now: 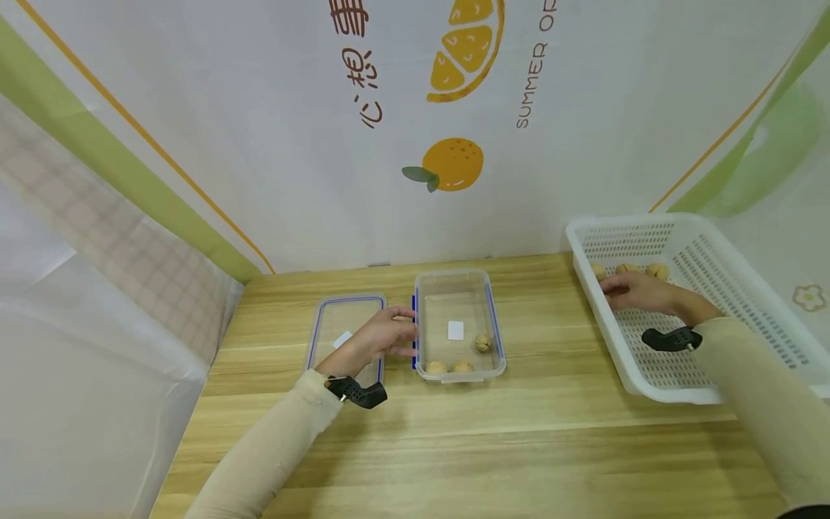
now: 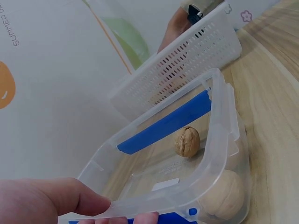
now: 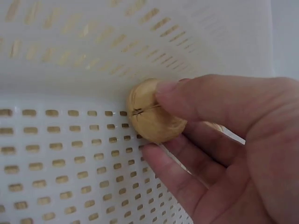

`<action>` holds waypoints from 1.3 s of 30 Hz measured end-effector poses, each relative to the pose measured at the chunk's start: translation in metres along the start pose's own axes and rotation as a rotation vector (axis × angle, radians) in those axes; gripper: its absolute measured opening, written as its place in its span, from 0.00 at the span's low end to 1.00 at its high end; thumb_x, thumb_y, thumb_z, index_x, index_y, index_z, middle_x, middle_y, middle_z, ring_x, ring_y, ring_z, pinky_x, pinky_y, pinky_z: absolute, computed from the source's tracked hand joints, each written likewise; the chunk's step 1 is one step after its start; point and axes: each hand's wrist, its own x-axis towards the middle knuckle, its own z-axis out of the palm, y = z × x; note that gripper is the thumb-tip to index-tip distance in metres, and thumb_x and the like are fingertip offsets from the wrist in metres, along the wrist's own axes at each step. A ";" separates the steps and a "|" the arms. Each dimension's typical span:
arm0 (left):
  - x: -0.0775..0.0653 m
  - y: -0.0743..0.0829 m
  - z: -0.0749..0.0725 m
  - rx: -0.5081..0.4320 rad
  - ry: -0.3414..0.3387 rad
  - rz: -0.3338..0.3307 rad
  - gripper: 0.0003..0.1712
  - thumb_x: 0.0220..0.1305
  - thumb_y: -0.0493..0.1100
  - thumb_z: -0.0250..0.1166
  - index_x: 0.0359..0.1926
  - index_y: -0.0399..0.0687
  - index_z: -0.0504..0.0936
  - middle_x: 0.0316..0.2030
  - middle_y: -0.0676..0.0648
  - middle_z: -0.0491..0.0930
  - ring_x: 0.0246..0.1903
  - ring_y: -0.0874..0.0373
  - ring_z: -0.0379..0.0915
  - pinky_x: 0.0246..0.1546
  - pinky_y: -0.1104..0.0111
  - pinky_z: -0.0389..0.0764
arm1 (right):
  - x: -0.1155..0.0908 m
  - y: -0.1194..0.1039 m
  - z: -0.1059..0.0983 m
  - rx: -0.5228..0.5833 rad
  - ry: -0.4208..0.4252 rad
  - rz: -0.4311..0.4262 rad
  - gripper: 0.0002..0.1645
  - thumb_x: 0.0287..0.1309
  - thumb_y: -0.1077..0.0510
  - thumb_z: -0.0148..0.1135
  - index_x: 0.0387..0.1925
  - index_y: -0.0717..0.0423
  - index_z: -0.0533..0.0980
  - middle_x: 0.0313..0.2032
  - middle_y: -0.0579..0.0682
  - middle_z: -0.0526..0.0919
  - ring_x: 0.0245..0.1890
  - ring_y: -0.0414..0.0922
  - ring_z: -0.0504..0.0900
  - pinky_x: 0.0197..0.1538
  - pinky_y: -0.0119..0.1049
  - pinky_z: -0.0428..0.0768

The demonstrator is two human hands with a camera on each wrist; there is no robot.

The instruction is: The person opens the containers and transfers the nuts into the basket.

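Observation:
My left hand grips the near-left wall of a clear plastic container, thumb over the rim and fingertips outside by a blue latch. Inside the container lie a walnut near the right wall and two more along the front, one of them a walnut seen through the wall. Over in the white perforated basket, my right hand pinches a walnut between thumb and fingers, close to the basket's side wall. Several walnuts sit at the basket's back left, such as one walnut.
The container's clear lid with a blue seal lies on the wooden table, left of the container and partly under my left forearm. Behind the table hangs a white curtain printed with fruit.

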 end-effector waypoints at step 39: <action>0.000 0.002 -0.002 -0.004 -0.006 -0.008 0.29 0.67 0.29 0.58 0.68 0.33 0.65 0.44 0.41 0.73 0.41 0.53 0.75 0.41 0.62 0.91 | -0.026 -0.088 -0.022 -0.260 0.173 -0.164 0.30 0.69 0.57 0.63 0.68 0.63 0.71 0.69 0.65 0.70 0.70 0.65 0.64 0.66 0.69 0.68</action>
